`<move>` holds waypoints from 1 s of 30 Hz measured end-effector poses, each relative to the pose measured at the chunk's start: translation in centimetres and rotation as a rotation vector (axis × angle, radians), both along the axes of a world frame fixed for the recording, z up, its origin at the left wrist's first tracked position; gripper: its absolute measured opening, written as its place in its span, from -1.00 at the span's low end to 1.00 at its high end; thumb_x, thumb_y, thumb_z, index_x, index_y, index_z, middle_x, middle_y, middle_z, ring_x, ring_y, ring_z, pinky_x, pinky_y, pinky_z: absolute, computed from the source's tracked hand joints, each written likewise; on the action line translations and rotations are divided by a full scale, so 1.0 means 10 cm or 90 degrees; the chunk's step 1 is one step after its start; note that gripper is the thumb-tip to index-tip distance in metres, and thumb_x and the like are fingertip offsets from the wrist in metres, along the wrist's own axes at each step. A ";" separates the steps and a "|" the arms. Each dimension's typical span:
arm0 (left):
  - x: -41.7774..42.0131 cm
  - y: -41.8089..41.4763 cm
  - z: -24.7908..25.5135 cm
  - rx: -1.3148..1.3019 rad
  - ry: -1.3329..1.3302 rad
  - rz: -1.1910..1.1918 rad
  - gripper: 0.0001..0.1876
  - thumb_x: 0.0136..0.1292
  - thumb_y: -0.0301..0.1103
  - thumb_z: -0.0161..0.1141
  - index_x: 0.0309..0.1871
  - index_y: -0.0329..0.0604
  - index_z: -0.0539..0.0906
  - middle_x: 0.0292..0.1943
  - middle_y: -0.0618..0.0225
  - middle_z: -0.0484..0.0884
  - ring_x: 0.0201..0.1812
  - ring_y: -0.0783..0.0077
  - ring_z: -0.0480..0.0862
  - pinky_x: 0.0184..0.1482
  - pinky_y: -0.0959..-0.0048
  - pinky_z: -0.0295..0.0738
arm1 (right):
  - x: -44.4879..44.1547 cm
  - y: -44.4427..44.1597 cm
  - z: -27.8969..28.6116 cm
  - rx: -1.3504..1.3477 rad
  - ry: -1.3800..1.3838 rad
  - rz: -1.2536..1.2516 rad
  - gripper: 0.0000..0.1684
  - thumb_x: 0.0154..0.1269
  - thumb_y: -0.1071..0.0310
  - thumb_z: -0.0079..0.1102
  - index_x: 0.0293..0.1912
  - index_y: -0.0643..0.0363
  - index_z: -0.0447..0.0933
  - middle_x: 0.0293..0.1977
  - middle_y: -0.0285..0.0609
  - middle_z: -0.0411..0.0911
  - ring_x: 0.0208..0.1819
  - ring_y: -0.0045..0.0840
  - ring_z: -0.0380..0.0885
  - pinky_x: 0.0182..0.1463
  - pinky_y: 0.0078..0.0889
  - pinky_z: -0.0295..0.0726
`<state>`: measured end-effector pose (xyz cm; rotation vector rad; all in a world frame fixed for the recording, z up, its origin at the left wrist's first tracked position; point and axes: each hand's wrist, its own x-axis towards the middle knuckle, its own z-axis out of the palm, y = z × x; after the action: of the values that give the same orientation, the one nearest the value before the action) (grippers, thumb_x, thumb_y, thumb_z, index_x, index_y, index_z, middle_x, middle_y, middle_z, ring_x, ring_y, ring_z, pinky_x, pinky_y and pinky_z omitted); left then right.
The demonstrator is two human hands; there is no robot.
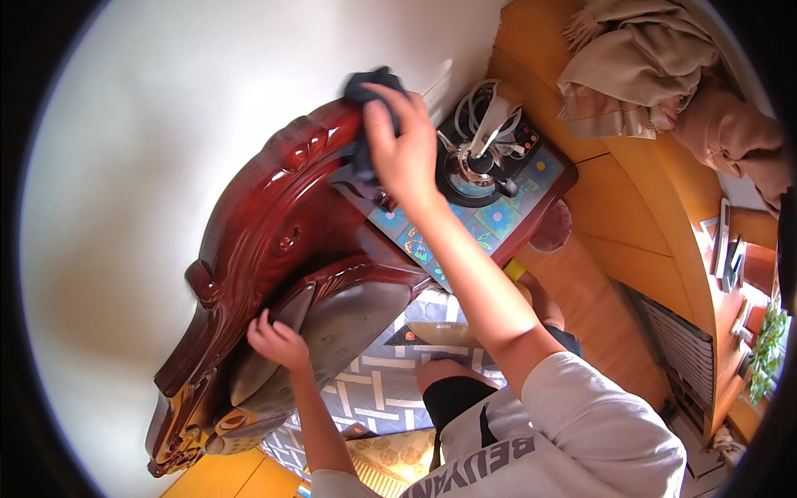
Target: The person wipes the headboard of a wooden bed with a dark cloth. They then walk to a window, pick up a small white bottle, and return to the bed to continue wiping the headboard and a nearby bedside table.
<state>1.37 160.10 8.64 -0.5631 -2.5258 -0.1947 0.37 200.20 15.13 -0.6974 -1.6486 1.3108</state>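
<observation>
My right hand (398, 140) holds a dark cloth (372, 93) against the far top end of the carved, glossy red-brown wooden backrest (249, 193). Part of the cloth hangs below my fingers, and its edges are blurred. Nearer to me, my left hand (278, 341) rests with slightly curled fingers at the upper edge of the brown leather cushion (348, 330), beside the backrest's lower rail. It holds nothing that I can see. Past my right forearm, a side table (563, 180) has a blue floral cover (498, 218).
A kettle (476, 168) with a glass body and coiled white cables (476, 106) stand on the side table. Beige fabric (635, 68) lies on a wooden surface (591, 149). Below me is a blue-grey patterned mat (367, 386). A white wall (155, 155) runs behind the backrest.
</observation>
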 end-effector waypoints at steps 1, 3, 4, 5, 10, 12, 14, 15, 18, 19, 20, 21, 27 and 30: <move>-0.05 0.10 -0.05 -0.093 0.058 0.022 -0.63 0.44 -0.17 -0.11 -0.01 -0.16 0.67 -0.04 0.05 0.56 -0.01 -0.03 0.51 0.01 0.06 0.36 | -0.06 0.09 -0.30 -0.046 0.011 -0.030 -0.67 0.43 0.22 0.12 0.04 0.15 0.66 -0.10 0.10 0.58 -0.02 0.04 0.60 0.11 -0.17 0.56; -0.13 0.12 -0.16 -0.075 0.117 0.032 -0.55 0.46 -0.10 -0.22 -0.07 -0.16 0.68 -0.09 0.12 0.58 -0.10 -0.03 0.52 -0.08 0.07 0.33 | -0.11 0.14 -0.93 -0.136 -0.020 -0.062 -0.63 0.48 0.20 0.08 0.06 0.26 0.64 -0.04 0.19 0.62 0.02 0.04 0.60 0.14 -0.16 0.55; -0.17 0.16 -0.20 -0.068 0.125 0.026 -0.53 0.46 -0.08 -0.24 -0.08 -0.16 0.68 -0.11 0.12 0.58 -0.12 -0.03 0.52 -0.10 0.07 0.32 | -0.11 0.14 -1.23 -0.244 -0.054 -0.046 -0.62 0.49 0.20 0.07 0.07 0.29 0.63 -0.03 0.22 0.62 0.03 0.00 0.62 0.15 -0.18 0.54; -0.17 0.16 -0.23 -0.066 0.130 0.025 -0.51 0.45 -0.07 -0.25 -0.09 -0.16 0.69 -0.12 0.12 0.59 -0.14 -0.04 0.52 -0.11 0.06 0.32 | -0.09 0.10 -1.34 -0.275 -0.124 -0.068 -0.63 0.49 0.22 0.07 0.09 0.26 0.63 -0.04 0.20 0.63 0.04 -0.03 0.61 0.18 -0.20 0.52; -0.11 0.03 -0.31 -0.089 0.138 0.037 -0.43 0.47 -0.01 -0.34 -0.10 -0.18 0.68 -0.10 0.05 0.60 -0.11 -0.06 0.53 -0.04 0.04 0.32 | -0.11 -0.22 -0.53 -0.134 0.081 -0.118 -0.63 0.37 0.36 0.19 0.14 0.17 0.61 0.02 0.14 0.54 0.11 -0.02 0.52 0.28 -0.15 0.44; -0.13 0.07 -0.29 -0.094 0.149 0.028 -0.43 0.49 -0.02 -0.36 -0.10 -0.21 0.67 -0.09 0.02 0.62 -0.12 -0.09 0.54 -0.03 0.03 0.32 | -0.07 -0.23 -0.18 -0.074 0.125 -0.057 -0.56 0.23 0.45 0.27 0.14 0.15 0.63 0.05 0.05 0.54 0.11 -0.14 0.51 0.26 -0.19 0.45; -0.15 0.08 -0.31 -0.101 0.170 -0.007 -0.43 0.52 -0.05 -0.36 -0.09 -0.27 0.65 -0.11 0.00 0.65 -0.15 -0.13 0.55 -0.03 0.02 0.31 | -0.15 -0.25 -0.36 -0.024 0.158 -0.104 -0.53 0.19 0.43 0.31 0.14 0.10 0.62 0.04 0.07 0.52 0.07 -0.08 0.54 0.19 -0.19 0.51; -0.16 0.06 -0.33 -0.096 0.168 -0.016 -0.44 0.52 -0.06 -0.36 -0.08 -0.28 0.65 -0.12 0.00 0.65 -0.15 -0.13 0.55 -0.03 0.02 0.31 | -0.19 -0.25 -0.51 -0.009 0.159 -0.130 -0.52 0.19 0.40 0.34 0.15 0.02 0.62 0.04 0.07 0.50 0.04 -0.04 0.57 0.13 -0.18 0.58; -0.17 0.04 -0.32 -0.124 0.188 -0.045 -0.46 0.58 -0.11 -0.37 -0.02 -0.31 0.63 -0.11 0.02 0.68 -0.14 -0.14 0.57 -0.04 0.03 0.34 | -0.25 -0.22 -1.13 -0.130 0.100 -0.180 -0.63 0.37 0.36 0.17 0.14 0.18 0.59 0.02 0.10 0.52 0.02 -0.02 0.56 0.16 -0.22 0.52; -0.17 0.02 -0.32 -0.128 0.189 -0.042 -0.45 0.58 -0.11 -0.37 -0.01 -0.31 0.63 -0.11 0.03 0.68 -0.13 -0.14 0.57 -0.04 0.03 0.34 | -0.26 -0.24 -1.38 -0.203 0.088 -0.176 -0.66 0.43 0.35 0.11 0.13 0.20 0.59 0.02 0.10 0.52 0.02 -0.03 0.56 0.15 -0.25 0.52; -0.19 0.02 -0.33 -0.129 0.193 -0.040 -0.45 0.58 -0.10 -0.37 0.00 -0.30 0.63 -0.11 0.03 0.68 -0.13 -0.14 0.57 -0.03 0.03 0.34 | -0.25 -0.29 -1.66 -0.214 0.053 -0.178 -0.67 0.46 0.34 0.08 0.13 0.19 0.58 0.04 0.08 0.52 0.03 -0.04 0.56 0.16 -0.26 0.52; -0.23 0.04 -0.35 -0.128 0.196 -0.043 -0.45 0.58 -0.10 -0.38 0.00 -0.30 0.63 -0.11 0.03 0.68 -0.13 -0.14 0.57 -0.02 0.03 0.34 | -0.22 -0.34 -1.93 -0.223 0.018 -0.183 -0.68 0.49 0.33 0.05 0.13 0.19 0.58 0.06 0.06 0.51 0.04 -0.05 0.56 0.17 -0.26 0.51; -0.17 -0.06 -0.40 -0.118 0.206 -0.003 -0.40 0.54 -0.02 -0.40 -0.08 -0.28 0.64 -0.17 0.05 0.66 -0.20 -0.10 0.52 -0.05 0.06 0.28 | 0.01 -0.09 -2.33 -0.109 -0.279 -0.065 -0.68 0.42 0.19 0.13 0.12 -0.13 0.60 0.16 -0.01 0.48 0.02 0.03 0.58 0.05 -0.06 0.62; -0.14 0.03 -0.36 -0.108 0.180 0.010 -0.40 0.53 -0.02 -0.40 -0.08 -0.28 0.64 -0.16 0.04 0.65 -0.20 -0.10 0.51 -0.05 0.06 0.28 | -0.08 0.09 -2.53 -0.161 -0.344 -0.056 -0.66 0.42 0.16 0.11 0.13 -0.07 0.59 0.16 0.00 0.49 0.14 -0.03 0.52 0.16 -0.06 0.56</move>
<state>0.00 160.35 5.09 -0.5917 -2.2831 0.1013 -0.44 201.09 -10.12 -1.3548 -1.8537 1.3530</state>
